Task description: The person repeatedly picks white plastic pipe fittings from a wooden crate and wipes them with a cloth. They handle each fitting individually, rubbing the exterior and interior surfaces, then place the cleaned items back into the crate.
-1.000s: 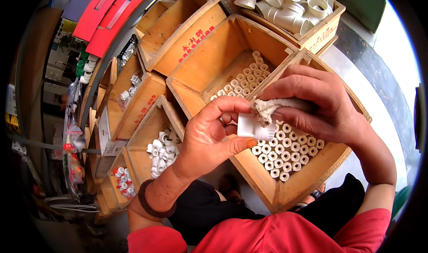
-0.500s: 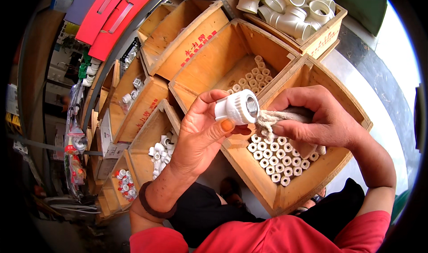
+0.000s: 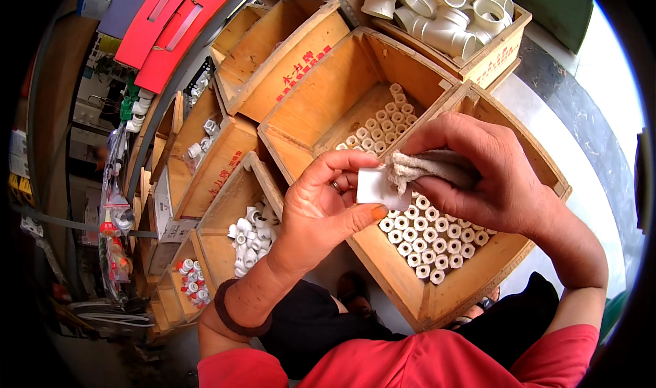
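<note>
Between the thumb and fingers of my left hand [image 3: 324, 200] is a white plastic pipe fitting [image 3: 379, 186], its smooth side toward me. My right hand [image 3: 482, 173] grips a bunched grey-white cloth [image 3: 430, 167] and presses it against the fitting's right end. The threaded opening is hidden from view now. Beneath both hands, a wooden box [image 3: 506, 255] holds rows of white fittings [image 3: 428, 241] standing on end. Similar fittings [image 3: 383, 130] stand in rows in the wooden box beyond [image 3: 321, 94].
Large white pipe tees and elbows [image 3: 447, 26] fill a box at the far right. Smaller wooden bins with white fittings [image 3: 251, 238] and red-and-white pieces [image 3: 195, 282] stand at the left. Red boxes [image 3: 171, 39] lie on a shelf at the far left.
My left hand has turned the fitting so its threaded opening no longer shows. The cloth in my right hand has moved slightly up and left, onto the fitting's end.
</note>
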Available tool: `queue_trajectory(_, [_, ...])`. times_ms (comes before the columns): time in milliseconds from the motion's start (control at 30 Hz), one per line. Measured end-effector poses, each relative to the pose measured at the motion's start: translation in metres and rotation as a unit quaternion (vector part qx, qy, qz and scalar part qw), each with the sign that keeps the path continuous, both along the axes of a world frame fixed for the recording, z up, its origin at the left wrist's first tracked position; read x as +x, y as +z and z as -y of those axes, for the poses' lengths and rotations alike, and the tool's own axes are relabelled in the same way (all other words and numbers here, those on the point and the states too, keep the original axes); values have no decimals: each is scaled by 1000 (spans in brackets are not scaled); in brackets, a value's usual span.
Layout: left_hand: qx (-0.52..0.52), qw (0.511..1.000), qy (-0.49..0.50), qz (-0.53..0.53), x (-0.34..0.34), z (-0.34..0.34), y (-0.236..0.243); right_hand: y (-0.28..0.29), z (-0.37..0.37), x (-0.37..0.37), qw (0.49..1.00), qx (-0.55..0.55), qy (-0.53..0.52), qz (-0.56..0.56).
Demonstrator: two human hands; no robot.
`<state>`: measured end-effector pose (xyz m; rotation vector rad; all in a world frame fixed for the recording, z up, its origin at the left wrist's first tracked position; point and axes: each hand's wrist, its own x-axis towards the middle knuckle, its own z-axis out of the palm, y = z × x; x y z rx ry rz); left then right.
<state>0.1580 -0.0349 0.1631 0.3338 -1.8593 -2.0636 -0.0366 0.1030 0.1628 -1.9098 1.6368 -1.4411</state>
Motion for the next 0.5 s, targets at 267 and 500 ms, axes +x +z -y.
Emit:
queue_trajectory(267, [228, 973, 38, 26, 1, 5, -3, -4, 4, 9, 981, 31, 29, 191])
queue_trajectory(500, [284, 958, 12, 43, 3, 4, 0, -12, 7, 8, 989, -30, 73, 125])
